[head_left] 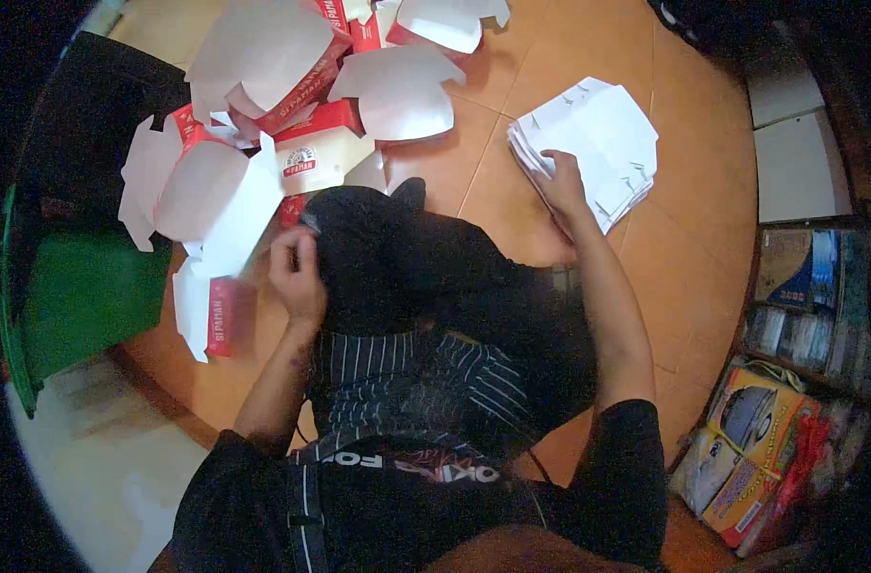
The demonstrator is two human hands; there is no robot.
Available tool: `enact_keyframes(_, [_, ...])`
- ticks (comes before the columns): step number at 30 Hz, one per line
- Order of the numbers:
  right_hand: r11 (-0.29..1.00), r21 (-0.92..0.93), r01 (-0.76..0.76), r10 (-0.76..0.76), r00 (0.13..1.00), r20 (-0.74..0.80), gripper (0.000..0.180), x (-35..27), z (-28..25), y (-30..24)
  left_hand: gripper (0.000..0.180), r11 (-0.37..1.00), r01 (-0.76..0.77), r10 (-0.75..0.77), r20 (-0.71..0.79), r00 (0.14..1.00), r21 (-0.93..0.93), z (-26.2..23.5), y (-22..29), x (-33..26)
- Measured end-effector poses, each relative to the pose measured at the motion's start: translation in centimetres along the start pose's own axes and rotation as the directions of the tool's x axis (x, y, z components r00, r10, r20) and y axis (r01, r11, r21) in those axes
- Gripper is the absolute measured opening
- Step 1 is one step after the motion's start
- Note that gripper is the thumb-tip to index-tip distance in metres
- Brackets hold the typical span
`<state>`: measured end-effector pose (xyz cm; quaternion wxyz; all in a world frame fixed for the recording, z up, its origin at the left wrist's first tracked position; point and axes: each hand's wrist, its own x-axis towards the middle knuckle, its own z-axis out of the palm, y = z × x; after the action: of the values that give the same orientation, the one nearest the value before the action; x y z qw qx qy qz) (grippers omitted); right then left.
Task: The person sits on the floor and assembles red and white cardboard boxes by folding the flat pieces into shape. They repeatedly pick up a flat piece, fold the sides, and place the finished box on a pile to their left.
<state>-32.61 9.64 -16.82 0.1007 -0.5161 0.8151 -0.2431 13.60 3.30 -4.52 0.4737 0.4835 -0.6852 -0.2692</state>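
Note:
My right hand (566,196) is at the left edge of a stack of flat white carton blanks (602,143) on the floor, its fingers bent over the edge of the top sheets. My left hand (297,272) is closed beside my left knee, fingers curled, with nothing visible in them. Just beyond it lies a pile of folded red and white food cartons (220,191), several with their white flaps standing open. One carton (206,310) sits on its own, nearer to me and left of my left hand.
A green bin or panel (92,296) stands at the left. Along the right are shelves with packages and a colourful printed box (745,449) beside red plastic wrap (803,458). My black-clad legs (435,267) are folded on the orange tiled floor (698,258).

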Motion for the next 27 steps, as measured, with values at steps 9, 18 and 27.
enact_keyframes(9, [0.999, -0.009, 0.047, -0.046, 0.992, 0.122, 0.064, 6.9, 0.9, -1.4, 0.009, 0.969, -0.165, 0.146, 0.112, 0.983, 0.184, 0.2, 2.1, -0.9])
enact_keyframes(18, [0.992, 0.125, 0.014, -0.009, 0.999, -0.042, 0.04, 8.2, 2.1, -1.0, 0.01, 0.961, -0.158, 0.137, 0.106, 0.985, 0.226, 0.3, 1.4, -0.8])
enact_keyframes(27, [0.986, 0.102, -0.134, 0.167, 0.846, -0.506, 0.021, 5.7, -8.0, -10.0, 0.015, 0.998, -0.059, 0.057, -0.028, 0.998, -0.038, 0.5, 0.5, -1.1])
